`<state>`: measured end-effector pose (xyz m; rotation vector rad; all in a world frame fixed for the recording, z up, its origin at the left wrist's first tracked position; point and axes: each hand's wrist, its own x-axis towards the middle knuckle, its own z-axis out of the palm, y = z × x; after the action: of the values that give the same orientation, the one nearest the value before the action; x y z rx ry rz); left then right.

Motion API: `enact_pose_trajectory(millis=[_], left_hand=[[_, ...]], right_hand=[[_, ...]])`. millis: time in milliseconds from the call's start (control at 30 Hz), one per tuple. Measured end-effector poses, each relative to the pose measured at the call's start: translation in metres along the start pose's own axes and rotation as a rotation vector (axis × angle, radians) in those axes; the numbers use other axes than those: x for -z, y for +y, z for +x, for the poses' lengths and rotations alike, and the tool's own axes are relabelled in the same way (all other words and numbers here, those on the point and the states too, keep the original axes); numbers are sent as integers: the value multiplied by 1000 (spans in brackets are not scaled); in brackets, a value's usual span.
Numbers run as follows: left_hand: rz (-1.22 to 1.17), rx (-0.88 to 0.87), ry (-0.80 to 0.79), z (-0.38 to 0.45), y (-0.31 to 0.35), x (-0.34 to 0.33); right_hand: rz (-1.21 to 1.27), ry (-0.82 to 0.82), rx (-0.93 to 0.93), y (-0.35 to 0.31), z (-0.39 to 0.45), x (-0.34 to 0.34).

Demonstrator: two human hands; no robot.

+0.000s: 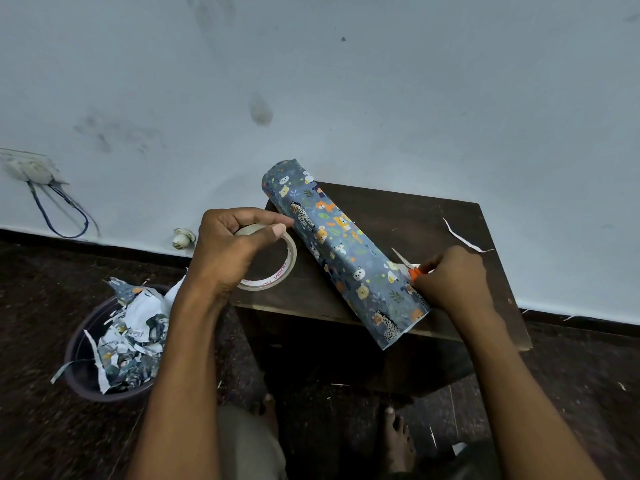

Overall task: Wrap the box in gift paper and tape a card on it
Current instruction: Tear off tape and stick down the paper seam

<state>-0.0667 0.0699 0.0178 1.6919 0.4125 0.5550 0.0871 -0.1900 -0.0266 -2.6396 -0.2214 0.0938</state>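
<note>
Gripping the wide ring of pale packing tape (273, 261) with our left hand (230, 251), we curl the fingers over its far rim and lay the thumb across its top, the roll tilted on the dark wooden table (408, 216) just beside the parcel. Our right hand (450, 282) bunches its fingers round a small orange-handled cutting tool (414, 273), likely scissors, whose pale blade points up and away over the near end of the parcel. Both forearms reach forward from the bottom of the view, wrists bent down. Between our hands lies the long box in blue gift paper printed with cartoon animals (343, 251), set diagonally, its near end overhanging the table edge. We judge it light and fairly stiff along its length, while the glossy paper looks slippery and ready to crease or tear; both ends stand as open paper sleeves, soft where no box backs them. We would hold it on the long flat faces near the middle, pressing down, not on those hollow ends. No card can be made out. At the left, on the floor, a dark round bin (78, 368) holds paper scraps (131, 341).
</note>
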Motion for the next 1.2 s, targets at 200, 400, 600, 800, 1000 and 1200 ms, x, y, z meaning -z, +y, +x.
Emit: enact_pose_trajectory(millis=[200, 400, 600, 800, 1000, 1200], left_hand=[[-7, -1, -18, 0, -1, -1], [8, 16, -11, 1, -2, -1], [40, 0, -8, 1, -2, -1], [38, -18, -16, 1, -2, -2], [25, -23, -34, 2, -3, -1], [9, -28, -34, 1, -3, -1]], right_hand=[[-90, 17, -54, -4, 6, -4], [-154, -3, -51, -10, 6, -3], [-85, 96, 58, -21, -4, 10], [93, 307, 424, -72, -23, -6], [-72, 292, 549, -89, -30, -37], [-131, 339, 483, -96, -33, -42]])
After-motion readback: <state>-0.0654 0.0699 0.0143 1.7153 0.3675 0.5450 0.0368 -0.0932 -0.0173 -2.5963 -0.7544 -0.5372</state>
